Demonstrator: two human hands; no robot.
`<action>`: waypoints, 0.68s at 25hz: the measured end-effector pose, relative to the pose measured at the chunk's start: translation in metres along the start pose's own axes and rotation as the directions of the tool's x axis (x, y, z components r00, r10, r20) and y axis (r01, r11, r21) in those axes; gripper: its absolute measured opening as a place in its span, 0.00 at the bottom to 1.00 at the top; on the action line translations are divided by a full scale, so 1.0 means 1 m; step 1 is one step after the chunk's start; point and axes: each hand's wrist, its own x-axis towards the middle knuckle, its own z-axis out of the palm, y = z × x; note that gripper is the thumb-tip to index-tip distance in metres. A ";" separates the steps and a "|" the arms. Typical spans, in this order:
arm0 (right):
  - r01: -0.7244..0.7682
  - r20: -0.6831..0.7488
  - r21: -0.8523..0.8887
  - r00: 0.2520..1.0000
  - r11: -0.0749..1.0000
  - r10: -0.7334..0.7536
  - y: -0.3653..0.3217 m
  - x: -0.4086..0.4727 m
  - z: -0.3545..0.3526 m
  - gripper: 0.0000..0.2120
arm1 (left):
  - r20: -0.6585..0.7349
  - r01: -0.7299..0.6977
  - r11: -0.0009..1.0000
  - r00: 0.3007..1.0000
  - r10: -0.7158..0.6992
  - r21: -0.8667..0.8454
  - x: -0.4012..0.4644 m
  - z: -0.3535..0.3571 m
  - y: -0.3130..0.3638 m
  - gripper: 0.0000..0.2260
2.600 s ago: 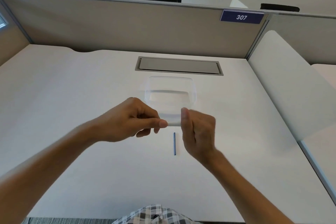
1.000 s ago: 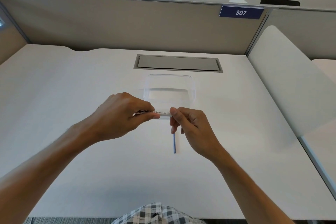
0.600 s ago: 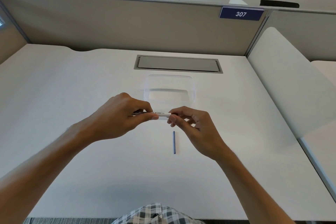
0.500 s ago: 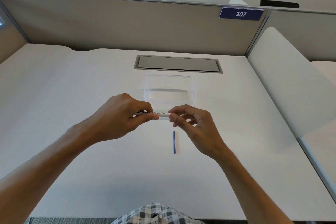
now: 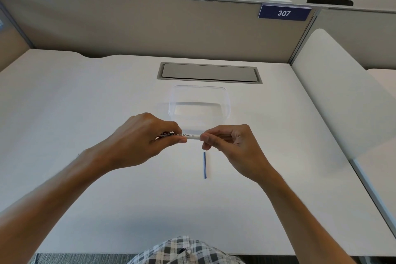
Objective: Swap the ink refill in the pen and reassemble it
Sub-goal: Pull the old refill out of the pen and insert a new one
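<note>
Whiteboard marker [image 5: 186, 135] is what this "pen" really is: you can read WHITE BOARD printed on the white barrel. There's only the head camera, so here's what it gives you.

The marker is held level in the air above the white desk [image 5: 85, 103], just in front of a clear plastic container [image 5: 200, 90]. The left hand [image 5: 139, 137] has its fingers and thumb wrapped round the printed end of the barrel. The right hand [image 5: 227, 141] pinches the other end between thumb and fingertips. I can't tell whether it's got hold of an end cap or the tip section, because the fingers cover that bit completely.

A thin blue refill [image 5: 204, 165] lies on the desk below and just beside the right hand, pointing toward the person, touched by nothing. Can't say if that's the old one or the new one.

Handling-wise, I'd guess the marker is light and stiff, with smooth plastic that's a bit slippery under a twist. So hold the barrel firmly mid-body with one hand and work the end piece with the fingertips of the other, which is pretty much the grip here. The refill looks skinny and probably rolls or bends easily, so pick it up near the middle and feed it in straight.
</note>
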 end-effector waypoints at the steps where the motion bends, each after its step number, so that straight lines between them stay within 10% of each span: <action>1: 0.013 -0.007 0.005 1.000 1.000 -0.013 -0.001 0.000 0.000 0.05 | 0.000 0.002 1.000 1.000 -0.002 0.002 0.000 0.000 0.000 0.15; 11: -0.059 -0.095 -0.044 0.994 0.997 0.055 0.003 -0.001 0.015 0.20 | -0.031 -0.094 0.990 0.995 0.098 0.103 0.000 0.003 0.003 0.17; 17: -0.052 -0.035 -0.006 0.998 0.999 0.052 0.003 0.000 0.009 0.13 | -0.036 -0.068 0.993 0.997 0.072 0.100 0.000 0.004 0.001 0.19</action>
